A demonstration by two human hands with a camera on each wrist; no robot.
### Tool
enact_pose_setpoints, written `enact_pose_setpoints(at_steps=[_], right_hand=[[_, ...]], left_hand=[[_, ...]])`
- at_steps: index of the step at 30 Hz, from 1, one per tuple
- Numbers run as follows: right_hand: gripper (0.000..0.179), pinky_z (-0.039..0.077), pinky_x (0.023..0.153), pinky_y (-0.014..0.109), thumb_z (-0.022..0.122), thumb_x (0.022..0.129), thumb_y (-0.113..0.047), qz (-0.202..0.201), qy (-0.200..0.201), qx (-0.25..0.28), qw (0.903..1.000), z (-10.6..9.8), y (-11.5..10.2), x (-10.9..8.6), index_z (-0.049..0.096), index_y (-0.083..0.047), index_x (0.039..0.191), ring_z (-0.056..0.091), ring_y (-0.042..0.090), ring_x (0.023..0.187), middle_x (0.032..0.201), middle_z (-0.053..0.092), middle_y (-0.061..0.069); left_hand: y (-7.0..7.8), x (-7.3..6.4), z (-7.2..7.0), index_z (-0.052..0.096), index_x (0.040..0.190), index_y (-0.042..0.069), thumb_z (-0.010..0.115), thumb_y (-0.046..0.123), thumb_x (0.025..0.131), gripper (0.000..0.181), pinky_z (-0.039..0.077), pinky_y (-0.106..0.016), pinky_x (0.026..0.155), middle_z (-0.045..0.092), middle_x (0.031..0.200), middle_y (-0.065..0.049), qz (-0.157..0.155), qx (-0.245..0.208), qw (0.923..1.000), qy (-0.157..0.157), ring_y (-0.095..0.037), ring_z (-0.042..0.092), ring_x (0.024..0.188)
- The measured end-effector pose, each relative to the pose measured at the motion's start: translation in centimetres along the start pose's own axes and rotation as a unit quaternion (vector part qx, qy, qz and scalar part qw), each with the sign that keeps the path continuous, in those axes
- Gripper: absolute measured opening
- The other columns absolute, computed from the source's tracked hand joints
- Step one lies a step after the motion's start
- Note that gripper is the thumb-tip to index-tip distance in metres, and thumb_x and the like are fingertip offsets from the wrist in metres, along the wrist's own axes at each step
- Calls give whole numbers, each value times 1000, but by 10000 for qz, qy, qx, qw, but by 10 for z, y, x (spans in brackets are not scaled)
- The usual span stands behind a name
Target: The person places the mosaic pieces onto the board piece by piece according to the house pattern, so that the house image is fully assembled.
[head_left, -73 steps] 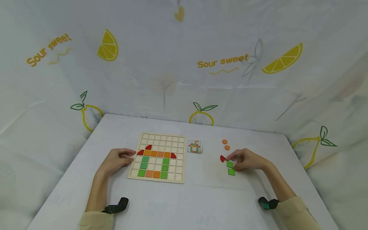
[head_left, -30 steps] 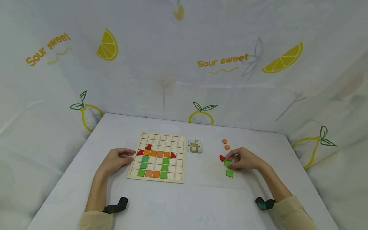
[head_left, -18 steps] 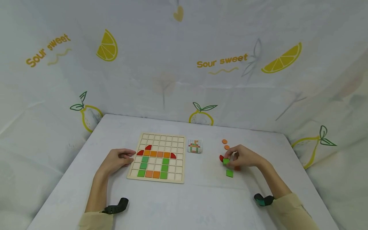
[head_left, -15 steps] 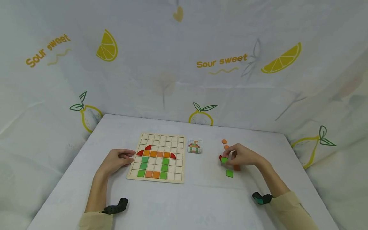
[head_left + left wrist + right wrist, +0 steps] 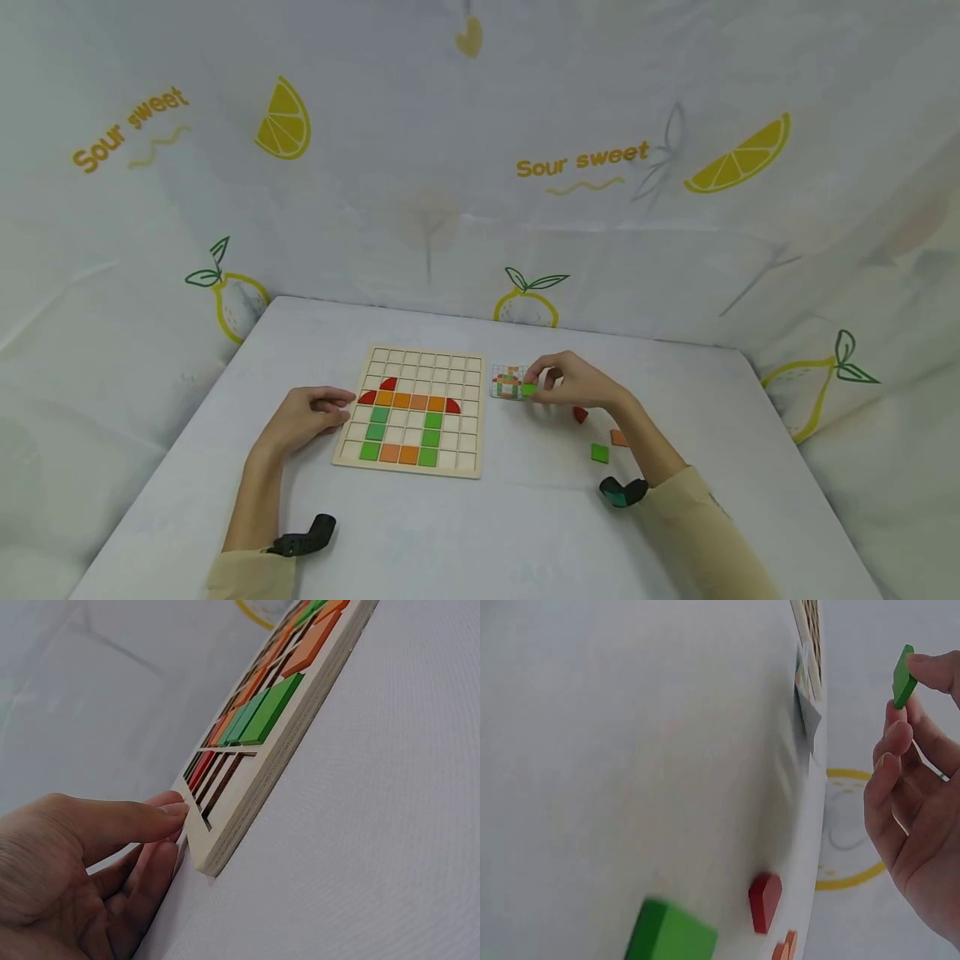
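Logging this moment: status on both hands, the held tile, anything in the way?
Right hand pinches green tile, raised. Left hand at grid board, left edge. Pattern card lies between green tile and grid board; no other obstruction seen.

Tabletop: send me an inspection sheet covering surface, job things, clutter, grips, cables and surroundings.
Surface: white, rectangular, cloth-textured tabletop.
Job's things: pale rectangular wooden grid board, partly filled with flat red, orange and green tiles; small white printed card beside it; loose red wedge tile, orange tile and green square tile.
Clutter: nothing seen.
Grips: right grip holds second green square tile off the tabletop; left grip rests at board's left edge.
Cables: nothing seen.
Surroundings: white sheet with lemon prints.
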State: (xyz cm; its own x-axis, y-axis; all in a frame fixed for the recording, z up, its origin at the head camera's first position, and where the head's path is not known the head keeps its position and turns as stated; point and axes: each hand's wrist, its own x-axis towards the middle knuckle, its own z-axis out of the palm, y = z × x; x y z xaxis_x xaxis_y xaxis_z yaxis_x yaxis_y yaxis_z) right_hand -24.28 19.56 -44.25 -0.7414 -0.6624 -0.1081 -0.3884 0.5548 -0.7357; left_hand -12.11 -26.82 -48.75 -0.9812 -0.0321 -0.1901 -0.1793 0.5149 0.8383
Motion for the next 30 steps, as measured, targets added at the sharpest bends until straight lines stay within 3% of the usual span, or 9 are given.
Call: enact_pose_setpoints(at_steps=[11,22,26,30], right_hand=[[21,49,59,24,83,91,-17,-414,20,244,9988,37,-31,68,77,-10,110,63,12,71,104,74,5],[21,50,72,20,83,93,-18,-996,-279,219,9944,75,-59,119,80,-9,111,56,8,73,107,74,7],[21,50,74,21,83,92,-18,-977,-301,68,9947,87,-69,129,80,-9,111,57,10,76,105,76,7],[19,48,76,24,84,94,-27,-677,-191,-434,9966,97,-78,135,81,-16,109,57,11,84,104,77,0]], left_hand=[[-2,3,-1,75,131,-1,79,9,97,36,55,-21,70,75,99,-10,41,36,10000,25,-17,63,89],[-2,3,-1,74,130,-2,78,8,97,35,55,-20,71,75,99,-9,72,-8,10000,40,-17,63,89],[-2,2,-1,75,130,-1,78,9,97,35,55,-21,71,75,100,-10,57,-1,10000,37,-17,64,89],[-2,2,0,75,130,-1,79,9,97,35,55,-21,71,75,101,-10,55,12,10000,47,-18,64,90]])
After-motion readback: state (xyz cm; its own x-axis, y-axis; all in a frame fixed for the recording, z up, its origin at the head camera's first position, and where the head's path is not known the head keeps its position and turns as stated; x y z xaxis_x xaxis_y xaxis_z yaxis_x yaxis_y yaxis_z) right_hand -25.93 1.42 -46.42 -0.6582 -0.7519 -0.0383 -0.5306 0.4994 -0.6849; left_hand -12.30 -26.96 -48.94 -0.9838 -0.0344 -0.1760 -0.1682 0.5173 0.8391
